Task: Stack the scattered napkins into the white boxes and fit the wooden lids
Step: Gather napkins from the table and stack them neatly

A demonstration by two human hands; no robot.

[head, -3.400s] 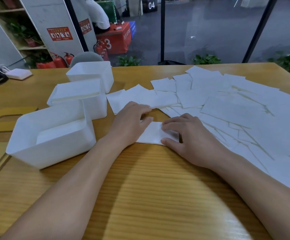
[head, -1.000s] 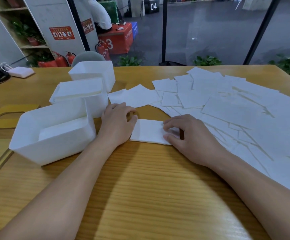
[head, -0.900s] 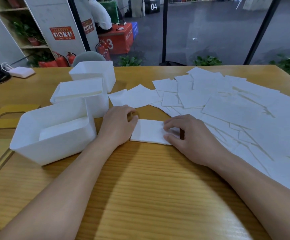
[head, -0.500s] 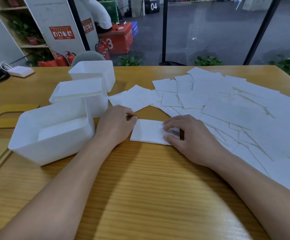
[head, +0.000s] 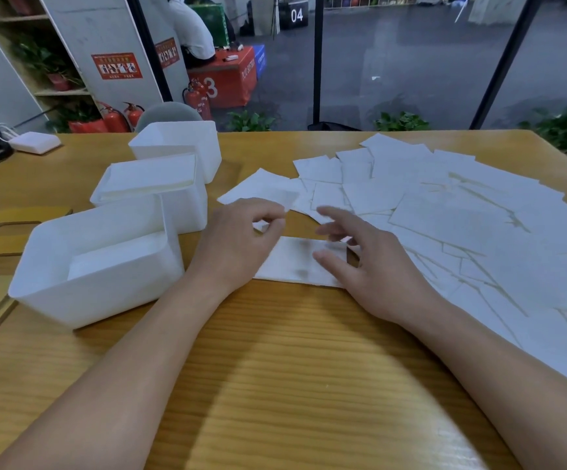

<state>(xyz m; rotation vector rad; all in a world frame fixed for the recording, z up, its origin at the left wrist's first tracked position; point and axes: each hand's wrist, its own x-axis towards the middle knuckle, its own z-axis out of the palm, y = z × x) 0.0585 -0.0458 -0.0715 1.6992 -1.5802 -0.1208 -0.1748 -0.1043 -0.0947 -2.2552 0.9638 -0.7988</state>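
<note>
Change: both hands have lifted off the folded stack since half a second ago; the left now pinches a sheet it did not hold before.
Folded stack [head: 300, 262]: lies flat on the table [head: 275, 385], between the two hands.
Left hand [head: 238, 239]: thumb and forefinger pinch the near corner of a loose napkin [head: 261, 191]; other fingers curled.
Right hand [head: 373, 266]: blurred, fingers spread and relaxed above the stack's right end, gripping nothing.
Scattered napkins [head: 445, 212]: overlap across the table's right half.
Near box [head: 99, 266]: partly filled with napkins.
Middle box [head: 153, 188]: filled to its rim.
Far box [head: 180, 144]: contents hidden.
Wooden lids [head: 7, 228]: flat at the left edge, beside the boxes.
</note>
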